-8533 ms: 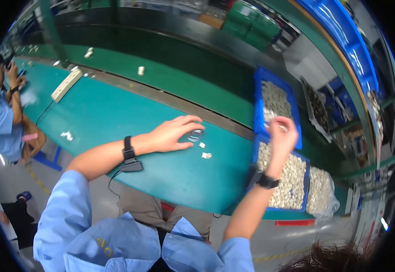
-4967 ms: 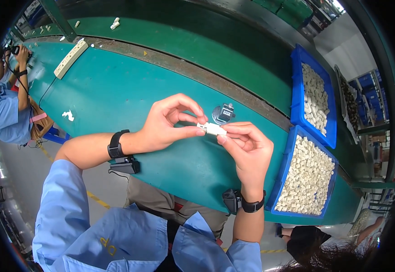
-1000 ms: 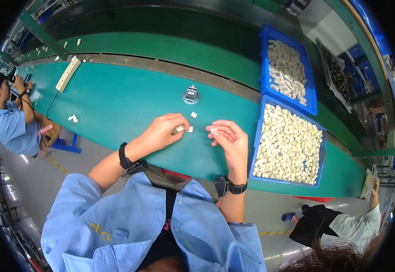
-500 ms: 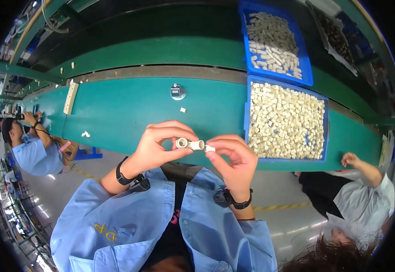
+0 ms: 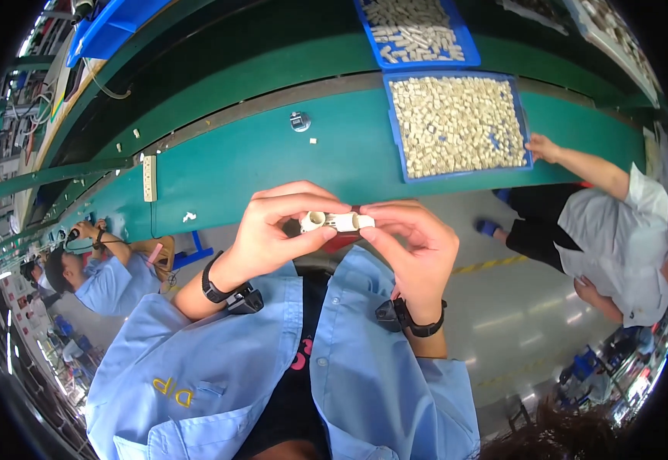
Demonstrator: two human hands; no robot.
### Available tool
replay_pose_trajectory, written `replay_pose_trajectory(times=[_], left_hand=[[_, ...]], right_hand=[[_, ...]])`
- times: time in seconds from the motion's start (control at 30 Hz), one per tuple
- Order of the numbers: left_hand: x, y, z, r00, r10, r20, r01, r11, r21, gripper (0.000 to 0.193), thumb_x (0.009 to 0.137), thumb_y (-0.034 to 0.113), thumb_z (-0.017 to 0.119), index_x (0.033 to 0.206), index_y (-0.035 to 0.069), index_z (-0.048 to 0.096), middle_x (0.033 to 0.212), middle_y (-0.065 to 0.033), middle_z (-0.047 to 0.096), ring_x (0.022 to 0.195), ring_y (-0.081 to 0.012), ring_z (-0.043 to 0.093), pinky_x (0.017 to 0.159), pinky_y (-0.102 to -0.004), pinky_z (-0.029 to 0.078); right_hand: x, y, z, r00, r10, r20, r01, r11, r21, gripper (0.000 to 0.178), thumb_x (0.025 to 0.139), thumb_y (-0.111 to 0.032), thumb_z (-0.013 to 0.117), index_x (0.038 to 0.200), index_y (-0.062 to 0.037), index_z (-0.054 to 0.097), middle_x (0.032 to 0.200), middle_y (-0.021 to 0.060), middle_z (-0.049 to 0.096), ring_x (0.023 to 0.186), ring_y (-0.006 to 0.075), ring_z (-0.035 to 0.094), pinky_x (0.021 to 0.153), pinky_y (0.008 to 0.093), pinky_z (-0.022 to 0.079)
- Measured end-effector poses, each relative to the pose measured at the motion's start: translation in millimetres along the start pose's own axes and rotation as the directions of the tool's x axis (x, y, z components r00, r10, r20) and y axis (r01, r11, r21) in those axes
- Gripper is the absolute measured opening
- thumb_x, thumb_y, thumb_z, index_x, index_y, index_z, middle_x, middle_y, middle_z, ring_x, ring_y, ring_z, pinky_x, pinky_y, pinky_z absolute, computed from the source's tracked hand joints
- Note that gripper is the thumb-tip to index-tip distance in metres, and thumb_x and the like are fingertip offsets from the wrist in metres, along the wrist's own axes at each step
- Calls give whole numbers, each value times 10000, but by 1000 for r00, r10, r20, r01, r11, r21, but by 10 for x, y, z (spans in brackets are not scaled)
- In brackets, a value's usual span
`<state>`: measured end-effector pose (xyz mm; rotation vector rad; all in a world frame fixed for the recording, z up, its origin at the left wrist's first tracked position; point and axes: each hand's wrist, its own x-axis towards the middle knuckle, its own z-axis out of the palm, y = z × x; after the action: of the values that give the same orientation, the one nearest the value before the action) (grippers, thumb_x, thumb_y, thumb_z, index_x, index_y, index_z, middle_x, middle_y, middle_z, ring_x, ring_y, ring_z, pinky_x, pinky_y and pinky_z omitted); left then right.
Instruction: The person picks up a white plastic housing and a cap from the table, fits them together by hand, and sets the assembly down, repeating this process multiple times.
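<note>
In front of my chest, over the bench's near edge, my left hand (image 5: 284, 226) is closed round a white plastic tubular fitting (image 5: 341, 222) with a round open socket (image 5: 315, 221) at its left end. My right hand (image 5: 420, 245) pinches a small white plastic cap-like piece (image 5: 365, 221) between thumb and fingers. This piece meets the fitting's right end; how deep it sits I cannot tell. Fingertips of both hands nearly touch above the fitting and cover part of it.
On the green bench (image 5: 257, 165) stands a blue bin (image 5: 395, 126) of small cream pieces, with a second blue bin (image 5: 468, 54) of longer white parts behind. A co-worker's hand (image 5: 542, 147) touches the near bin's right edge. A power strip (image 5: 150, 179) and a small device (image 5: 298, 121) lie further left.
The small piece, held just apart from the fitting before, now meets its right end. My view has shifted. The co-worker's hand at right has reached the bin's edge.
</note>
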<state>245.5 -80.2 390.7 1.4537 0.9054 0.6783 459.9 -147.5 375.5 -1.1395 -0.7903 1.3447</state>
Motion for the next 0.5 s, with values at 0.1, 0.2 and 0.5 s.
replay_pose_trajectory(times=[0.1,0.2,0.5], left_hand=[[-6,158,-14,994,88,71,-101,975,200,301,813,-34,807,1113,-13,793,1060,-119,757,903,-185,716,780,-302,563],[-48,326,39,986,150,67,-162,959,231,300,799,-12,822,1098,2,802,1021,-110,768,868,-177,717,757,-292,559],[-320,654,285,984,176,40,-180,962,207,286,798,-8,826,1083,6,808,1006,-111,775,858,-177,726,740,-294,567]], right_hand=[[-99,-116,8,992,-123,2,123,992,-38,240,827,174,774,1052,94,741,1075,217,747,1011,260,754,897,350,644],[-192,-283,31,989,-150,-5,149,985,-81,246,812,180,781,1040,94,743,1069,219,747,1004,260,755,901,354,647],[-512,-681,-44,952,-302,60,306,910,-279,258,752,168,825,983,71,764,1026,204,764,949,236,757,827,325,632]])
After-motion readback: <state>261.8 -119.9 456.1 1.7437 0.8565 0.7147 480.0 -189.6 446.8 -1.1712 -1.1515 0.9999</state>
